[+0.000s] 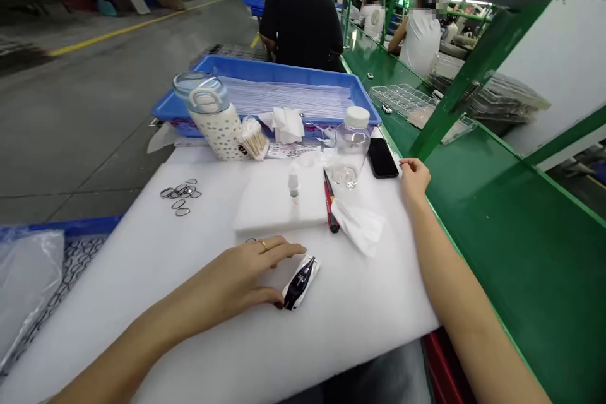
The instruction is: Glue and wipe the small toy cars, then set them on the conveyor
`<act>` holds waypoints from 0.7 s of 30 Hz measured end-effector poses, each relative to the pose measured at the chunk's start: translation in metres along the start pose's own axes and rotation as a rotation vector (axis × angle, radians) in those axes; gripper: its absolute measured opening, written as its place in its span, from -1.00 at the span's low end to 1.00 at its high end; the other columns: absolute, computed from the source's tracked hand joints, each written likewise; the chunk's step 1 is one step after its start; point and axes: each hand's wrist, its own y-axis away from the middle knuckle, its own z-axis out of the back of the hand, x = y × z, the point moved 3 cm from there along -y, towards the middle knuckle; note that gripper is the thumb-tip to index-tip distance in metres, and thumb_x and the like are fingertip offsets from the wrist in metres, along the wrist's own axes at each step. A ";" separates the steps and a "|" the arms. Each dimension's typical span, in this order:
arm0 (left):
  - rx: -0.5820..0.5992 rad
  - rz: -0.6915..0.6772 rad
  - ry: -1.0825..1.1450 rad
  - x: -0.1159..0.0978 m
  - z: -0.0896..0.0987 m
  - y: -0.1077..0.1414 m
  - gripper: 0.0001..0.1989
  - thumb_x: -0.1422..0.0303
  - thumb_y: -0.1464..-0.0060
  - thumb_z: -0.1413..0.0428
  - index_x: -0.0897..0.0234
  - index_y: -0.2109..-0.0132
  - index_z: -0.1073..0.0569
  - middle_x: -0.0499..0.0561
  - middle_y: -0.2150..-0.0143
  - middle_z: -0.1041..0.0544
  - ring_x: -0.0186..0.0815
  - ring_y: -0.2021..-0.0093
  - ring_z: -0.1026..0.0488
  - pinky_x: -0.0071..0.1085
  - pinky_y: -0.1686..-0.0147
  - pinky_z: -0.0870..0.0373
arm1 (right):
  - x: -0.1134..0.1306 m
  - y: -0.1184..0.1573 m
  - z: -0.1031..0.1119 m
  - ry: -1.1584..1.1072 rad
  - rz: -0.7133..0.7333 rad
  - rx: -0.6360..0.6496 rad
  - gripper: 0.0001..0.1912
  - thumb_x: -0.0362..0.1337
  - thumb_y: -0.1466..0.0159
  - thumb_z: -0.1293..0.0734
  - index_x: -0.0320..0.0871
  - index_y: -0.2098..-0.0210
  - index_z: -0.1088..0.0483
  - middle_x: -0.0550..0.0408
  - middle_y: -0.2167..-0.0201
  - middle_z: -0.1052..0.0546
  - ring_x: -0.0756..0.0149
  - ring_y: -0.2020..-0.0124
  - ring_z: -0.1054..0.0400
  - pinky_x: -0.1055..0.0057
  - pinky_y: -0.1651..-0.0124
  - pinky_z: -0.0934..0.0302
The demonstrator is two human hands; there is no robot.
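On the white foam board (379, 290), my left hand (250, 268) spans a small, long, black-and-white piece (300, 284). The thumb touches its near end and a fingertip rests by its far end. A thin dark ring (250, 240) shows partly behind the fingers. My right hand (415, 178) is beside the black phone (382, 158) at the board's right edge, its fingers pinched together. Something dark and tiny seems to be at their tips, too small to name. Red-and-black tweezers (330, 202) and a crumpled white tissue (360, 224) lie between the hands.
A raised foam block (265, 205) bears a small vial (293, 185). Behind stand a clear bottle (350, 148), cotton swabs (254, 140), a dotted cup (215, 129) and a blue tray (360, 91). Black rings (182, 192) lie left. A green post (464, 88) rises right; people sit ahead.
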 end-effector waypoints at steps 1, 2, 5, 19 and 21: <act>0.013 0.009 0.008 0.002 -0.001 0.000 -0.48 0.31 -0.11 -0.19 -0.07 -0.21 -0.33 -0.08 -0.15 -0.40 -0.22 0.09 -0.47 -0.40 0.10 -0.39 | 0.000 0.001 0.000 0.000 -0.011 0.008 -0.73 -0.30 -0.04 -0.19 -0.21 0.38 -0.50 0.08 0.42 -0.56 0.29 0.36 -0.38 0.35 0.15 -0.25; 0.027 0.012 0.013 0.004 -0.001 0.001 -0.46 0.31 -0.12 -0.19 -0.11 -0.23 -0.31 -0.09 -0.19 -0.37 -0.23 0.08 -0.47 -0.40 0.07 -0.40 | 0.000 0.001 0.000 0.002 -0.021 0.017 -0.73 -0.30 -0.04 -0.19 -0.20 0.37 -0.49 0.08 0.42 -0.56 0.28 0.36 -0.38 0.35 0.14 -0.25; 0.046 -0.030 -0.002 0.007 -0.003 0.000 -0.42 0.28 -0.15 -0.18 -0.16 -0.28 -0.26 -0.11 -0.29 -0.28 -0.18 -0.07 -0.43 -0.37 -0.04 -0.40 | -0.002 0.002 -0.001 0.012 -0.040 0.055 -0.74 -0.30 -0.04 -0.18 -0.18 0.36 -0.48 0.07 0.38 -0.57 0.26 0.32 -0.39 0.32 0.11 -0.25; 0.110 -0.091 -0.103 0.013 -0.012 0.003 -0.37 0.20 -0.26 -0.12 -0.15 -0.38 -0.08 -0.05 -0.39 -0.17 -0.05 -0.35 -0.13 0.01 -0.33 -0.09 | -0.008 -0.007 -0.002 0.133 -0.053 0.252 -0.64 -0.33 -0.15 -0.16 -0.17 0.10 -0.43 -0.04 0.22 -0.60 0.13 0.17 -0.44 0.23 0.03 -0.25; 0.079 -0.094 -0.118 0.012 -0.012 0.004 -0.37 0.18 -0.24 -0.14 -0.11 -0.37 -0.11 -0.01 -0.38 -0.19 -0.02 -0.33 -0.16 0.02 -0.32 -0.09 | -0.007 -0.008 -0.002 0.148 -0.047 0.266 -0.64 -0.33 -0.16 -0.16 -0.17 0.09 -0.43 -0.04 0.20 -0.60 0.13 0.15 -0.44 0.22 0.02 -0.25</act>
